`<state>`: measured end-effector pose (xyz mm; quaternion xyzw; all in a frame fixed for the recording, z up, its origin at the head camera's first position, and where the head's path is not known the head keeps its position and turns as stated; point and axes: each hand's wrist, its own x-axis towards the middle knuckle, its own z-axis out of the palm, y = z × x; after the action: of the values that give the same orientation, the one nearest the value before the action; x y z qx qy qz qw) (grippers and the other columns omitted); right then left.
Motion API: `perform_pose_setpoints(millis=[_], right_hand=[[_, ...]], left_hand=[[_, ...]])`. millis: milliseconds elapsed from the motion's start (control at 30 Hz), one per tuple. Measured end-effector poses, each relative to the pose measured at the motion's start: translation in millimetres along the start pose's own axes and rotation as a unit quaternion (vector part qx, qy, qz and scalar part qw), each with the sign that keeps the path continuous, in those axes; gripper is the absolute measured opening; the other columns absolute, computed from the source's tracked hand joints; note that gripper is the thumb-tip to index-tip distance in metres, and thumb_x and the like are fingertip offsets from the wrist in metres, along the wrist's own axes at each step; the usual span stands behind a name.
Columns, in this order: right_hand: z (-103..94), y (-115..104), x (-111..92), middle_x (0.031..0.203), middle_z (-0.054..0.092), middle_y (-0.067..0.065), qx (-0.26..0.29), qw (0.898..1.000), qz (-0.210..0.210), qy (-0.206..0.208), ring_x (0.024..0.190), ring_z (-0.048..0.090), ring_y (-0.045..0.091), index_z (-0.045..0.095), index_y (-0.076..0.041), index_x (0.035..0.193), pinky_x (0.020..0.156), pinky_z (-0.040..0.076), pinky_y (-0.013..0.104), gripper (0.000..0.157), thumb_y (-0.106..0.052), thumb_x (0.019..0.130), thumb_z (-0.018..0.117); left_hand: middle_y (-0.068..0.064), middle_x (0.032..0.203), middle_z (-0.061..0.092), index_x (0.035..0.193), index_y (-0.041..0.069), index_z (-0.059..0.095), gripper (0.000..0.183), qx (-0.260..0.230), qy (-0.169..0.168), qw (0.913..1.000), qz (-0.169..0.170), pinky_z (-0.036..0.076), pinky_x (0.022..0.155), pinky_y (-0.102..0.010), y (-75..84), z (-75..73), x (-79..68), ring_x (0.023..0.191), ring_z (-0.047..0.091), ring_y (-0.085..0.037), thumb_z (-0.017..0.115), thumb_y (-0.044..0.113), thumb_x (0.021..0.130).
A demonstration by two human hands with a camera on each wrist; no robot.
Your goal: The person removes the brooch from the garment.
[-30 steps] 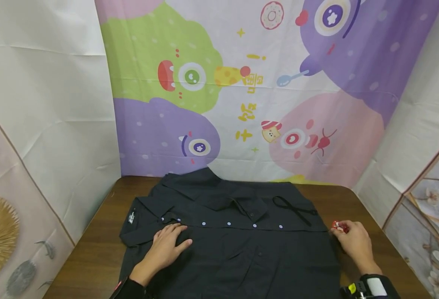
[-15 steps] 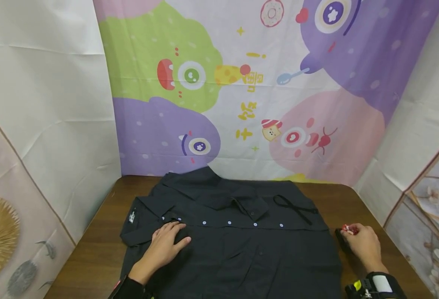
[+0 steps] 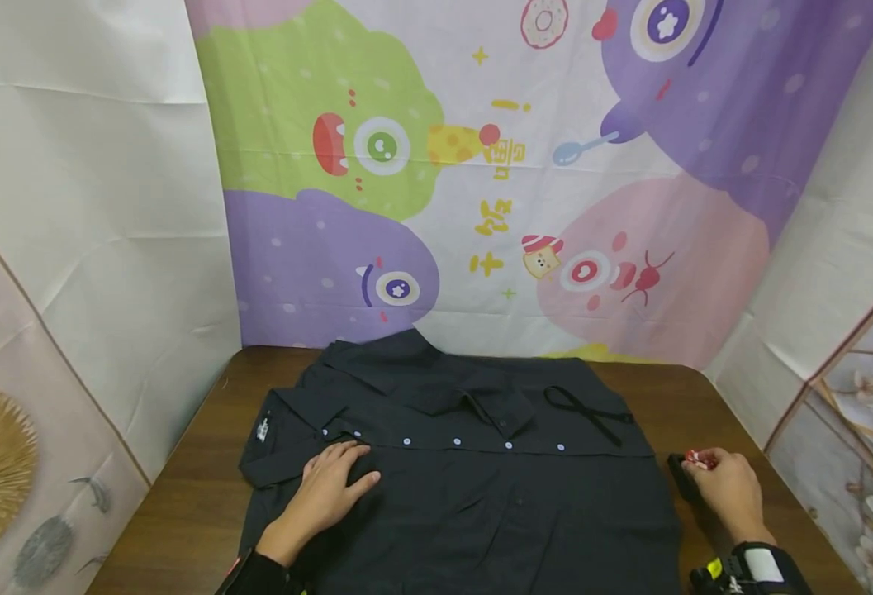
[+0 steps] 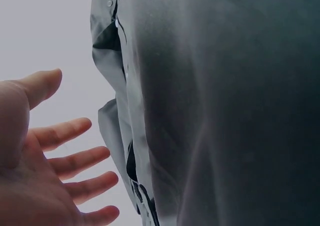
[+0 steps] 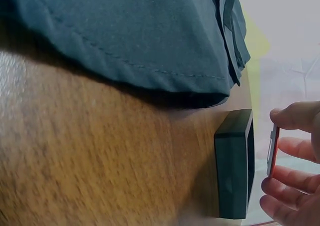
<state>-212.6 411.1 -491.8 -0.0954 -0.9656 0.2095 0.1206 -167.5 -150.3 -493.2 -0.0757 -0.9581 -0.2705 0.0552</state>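
Observation:
A black button-up shirt [image 3: 436, 512] lies spread over the table, with a row of pale buttons [image 3: 457, 441] across it. My left hand [image 3: 328, 483] is over the shirt's left part, close to the buttons. In the left wrist view its fingers [image 4: 82, 161] are spread and relaxed, holding nothing. Beyond the shirt's right edge, my right hand [image 3: 729, 492] pinches a small flat red-and-white badge [image 5: 273, 151] between thumb and fingers. The badge is edge-on in the right wrist view, just off the open side of a small black box [image 5: 231, 166], and fingers partly cover it.
A thin black ribbon [image 3: 588, 413] lies looped on the shirt's upper right. Wooden tabletop [image 3: 183, 487] shows on both sides of the shirt. A cartoon-print cloth [image 3: 473, 182] hangs behind the table, and pale panels [image 3: 109, 207] flank it.
My right hand has moved right, away from the shirt's edge, carrying the badge to the black box, which now shows more. My left hand has stayed nearly still.

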Motion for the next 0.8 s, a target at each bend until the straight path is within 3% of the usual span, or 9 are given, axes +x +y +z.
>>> perform_pose_setpoints(millis=[800], right_hand=[[4.6,6.8,1.7,0.088,0.059,0.035,-0.022,1.000,-0.008,-0.017,0.080,0.055,0.051,0.061,0.011,0.098,0.066,0.044,0.058,0.042,-0.027,0.080,0.067]], left_hand=[[-0.018,0.132,0.052,0.121,0.009,0.058,0.043,-0.023,-0.005,0.9997,0.004,0.028,0.098,-0.066,7.5,-3.9,-1.3,0.125,0.040,-0.037,0.061,0.036,0.087]])
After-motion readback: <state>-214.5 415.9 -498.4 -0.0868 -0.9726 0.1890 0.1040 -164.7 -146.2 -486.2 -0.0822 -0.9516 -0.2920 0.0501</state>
